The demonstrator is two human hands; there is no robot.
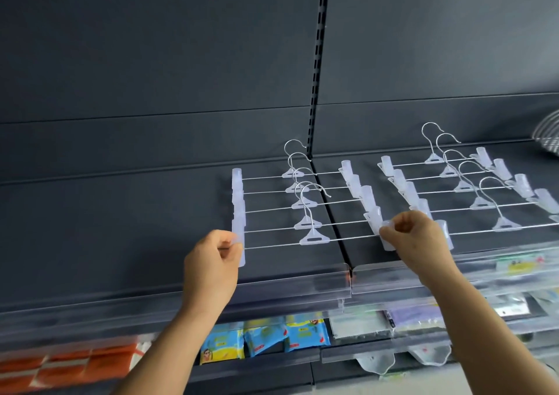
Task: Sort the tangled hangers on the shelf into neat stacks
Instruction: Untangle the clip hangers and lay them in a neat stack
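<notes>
Dark grey shelving fills the view, with a slotted upright [317, 61] running down the back panel where two shelf boards meet. On the upper shelf [121, 243] lie two rows of clear plastic clip hangers with thin metal bars and wire hooks. One row, the left stack [302, 201], spans the seam between the boards; the right stack [472, 188] lies just beside it, fanned toward the far right edge.

The left hand [211, 261] pinches the left-end clip of the nearest hanger [311, 240] in the left stack, thumb and fingers curled around the clear plastic. The right hand [414, 237] pinches the clip at that same hanger's right end, so the bar runs straight between the two hands, at the front of its row and closest to the shelf's clear front lip [287, 276].

Below the shelf, blue and yellow packets [263, 337] sit in a lower tier, with orange packages [69, 364] at the far left and pale packaged goods [417, 316] to the right. A striped item [549, 136] shows at the right edge
</notes>
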